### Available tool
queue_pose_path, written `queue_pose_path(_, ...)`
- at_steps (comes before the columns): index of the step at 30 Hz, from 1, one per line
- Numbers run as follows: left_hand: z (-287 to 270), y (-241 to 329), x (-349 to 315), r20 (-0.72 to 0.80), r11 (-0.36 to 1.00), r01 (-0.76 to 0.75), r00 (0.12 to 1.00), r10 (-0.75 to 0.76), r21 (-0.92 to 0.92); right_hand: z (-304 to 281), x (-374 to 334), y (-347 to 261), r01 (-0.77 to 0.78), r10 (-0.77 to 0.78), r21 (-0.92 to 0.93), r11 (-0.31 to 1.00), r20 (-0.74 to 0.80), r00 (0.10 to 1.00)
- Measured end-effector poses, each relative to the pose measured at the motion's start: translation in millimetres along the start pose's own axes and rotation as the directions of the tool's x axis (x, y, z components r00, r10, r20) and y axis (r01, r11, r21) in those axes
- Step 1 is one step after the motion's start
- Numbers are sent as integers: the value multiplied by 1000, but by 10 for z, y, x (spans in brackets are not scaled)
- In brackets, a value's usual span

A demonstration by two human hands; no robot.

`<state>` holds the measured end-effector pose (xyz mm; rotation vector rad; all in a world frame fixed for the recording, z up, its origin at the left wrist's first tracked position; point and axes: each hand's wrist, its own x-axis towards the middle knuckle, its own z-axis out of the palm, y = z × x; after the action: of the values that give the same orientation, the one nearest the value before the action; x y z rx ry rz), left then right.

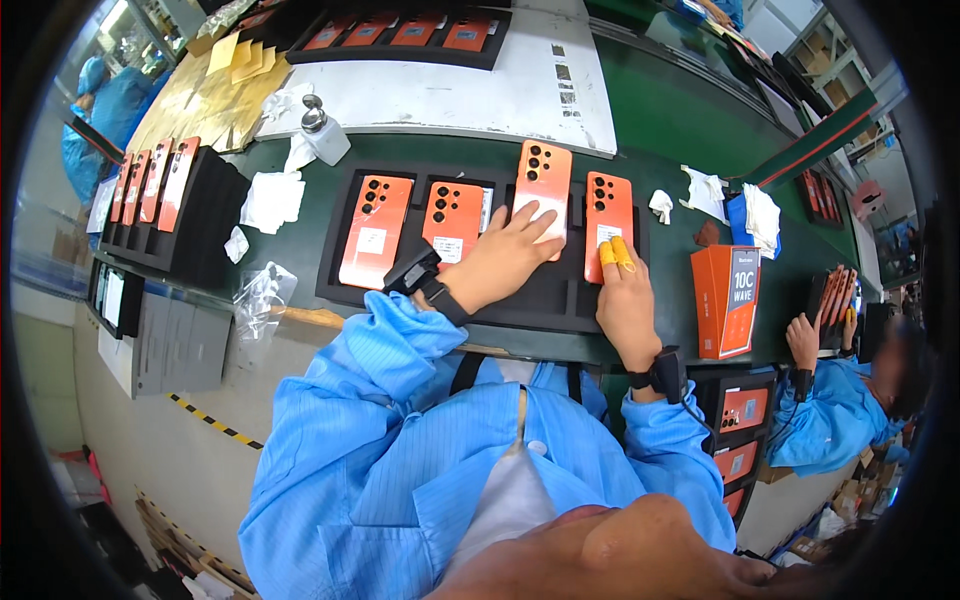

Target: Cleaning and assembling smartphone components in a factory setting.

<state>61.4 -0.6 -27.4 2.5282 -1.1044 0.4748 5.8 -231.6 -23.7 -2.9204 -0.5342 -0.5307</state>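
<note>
A black tray (pixel 470 310) in front of me holds several orange smartphones, backs up, each with a dark camera cluster. My left hand (pixel 508 258) lies across the lower part of the third smartphone (pixel 543 180), fingers over its back and edge. That phone sits higher than its neighbours, its top past the tray's far side. My right hand (pixel 627 300), with yellow finger cots on two fingers, rests stretched fingertips on the lower end of the rightmost smartphone (pixel 609 205), beside its white label. Two smartphones, the leftmost (pixel 376 222) and the second (pixel 451 215), lie untouched in their slots.
An orange box (pixel 712 300) stands right of the tray. At left are a black rack (pixel 200 210) of upright phones, white wipes (pixel 272 200) and a pump bottle (pixel 323 135). Another phone tray (pixel 480 60) lies at the back. A co-worker (pixel 835 400) handles phones at right.
</note>
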Motion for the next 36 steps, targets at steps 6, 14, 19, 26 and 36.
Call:
queue_pose_path(6,-340,-78,-397,-30,958,180,981,-192,-224,-350,17,37,-61,45,71,996,212,976)
queue_pose_path(14,-495,-326,-984,-83,767,642,763,-641,-27,-265,149,-323,-114,115,462,879,26,993)
queue_pose_path(19,-561,-409,-972,-189,720,679,733,-654,140,17,602,-1221,85,-113,536,840,18,993)
queue_pose_path(26,-622,-592,-1142,-196,589,771,633,-749,240,501,1042,-2019,68,-131,257,964,236,963)
queue_pose_path(36,-592,-673,-1060,-104,664,652,737,-667,367,604,1067,-1946,14,-64,252,968,192,979)
